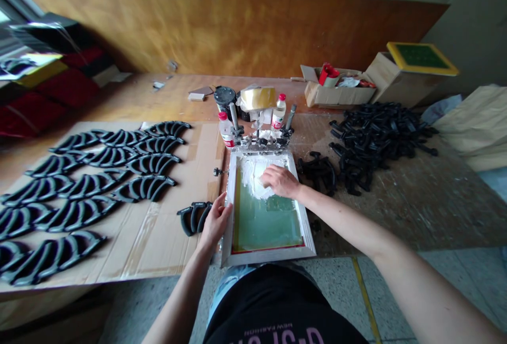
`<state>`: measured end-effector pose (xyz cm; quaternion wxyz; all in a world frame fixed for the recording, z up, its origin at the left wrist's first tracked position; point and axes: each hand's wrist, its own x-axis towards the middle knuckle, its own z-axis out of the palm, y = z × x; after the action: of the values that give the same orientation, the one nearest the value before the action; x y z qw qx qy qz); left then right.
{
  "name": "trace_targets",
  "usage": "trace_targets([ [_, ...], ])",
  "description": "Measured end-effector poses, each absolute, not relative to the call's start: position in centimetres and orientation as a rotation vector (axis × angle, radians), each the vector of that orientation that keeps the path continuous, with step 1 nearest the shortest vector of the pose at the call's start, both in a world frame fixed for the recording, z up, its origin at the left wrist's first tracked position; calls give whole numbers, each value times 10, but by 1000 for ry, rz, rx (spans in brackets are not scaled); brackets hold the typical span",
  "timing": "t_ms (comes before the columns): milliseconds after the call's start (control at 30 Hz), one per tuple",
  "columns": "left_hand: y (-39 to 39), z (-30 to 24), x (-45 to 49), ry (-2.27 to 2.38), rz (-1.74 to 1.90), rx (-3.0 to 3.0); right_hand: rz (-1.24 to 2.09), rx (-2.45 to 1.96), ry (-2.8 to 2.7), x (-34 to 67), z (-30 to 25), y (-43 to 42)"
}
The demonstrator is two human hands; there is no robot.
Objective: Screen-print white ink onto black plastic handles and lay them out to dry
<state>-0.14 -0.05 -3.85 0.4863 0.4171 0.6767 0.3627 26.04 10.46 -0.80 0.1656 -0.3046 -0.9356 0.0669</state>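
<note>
A screen-printing frame with a pale metal rim and green mesh lies on the table's front edge. White ink is smeared over its far half. My right hand is closed over something pale on the mesh, at the edge of the ink; what it holds is hidden. My left hand grips the frame's left rail. A black curved plastic part lies just left of that hand.
Several black curved parts lie in rows on cardboard at left. A heap of black parts sits at right. Behind the frame stand a clamp hinge, two small bottles, a black tin. Cardboard boxes and a yellow-framed screen stand at the back right.
</note>
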Motion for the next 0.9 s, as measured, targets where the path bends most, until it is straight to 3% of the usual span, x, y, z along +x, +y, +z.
trace_targets([
  [167,0,-28,1,1650,870,1000,252,-768,-2641,263,-18,94],
  [500,19,60,-4,1495,1054,994,203,-1546,-2044,289,43,195],
  [667,61,89,13,1209,1424,965,397,-1857,-1722,332,-5,167],
  [767,71,84,26,1192,1516,859,500,-1598,-2037,316,-45,129],
  [900,42,41,48,1236,1244,716,336,-1459,-2273,272,-59,87],
])
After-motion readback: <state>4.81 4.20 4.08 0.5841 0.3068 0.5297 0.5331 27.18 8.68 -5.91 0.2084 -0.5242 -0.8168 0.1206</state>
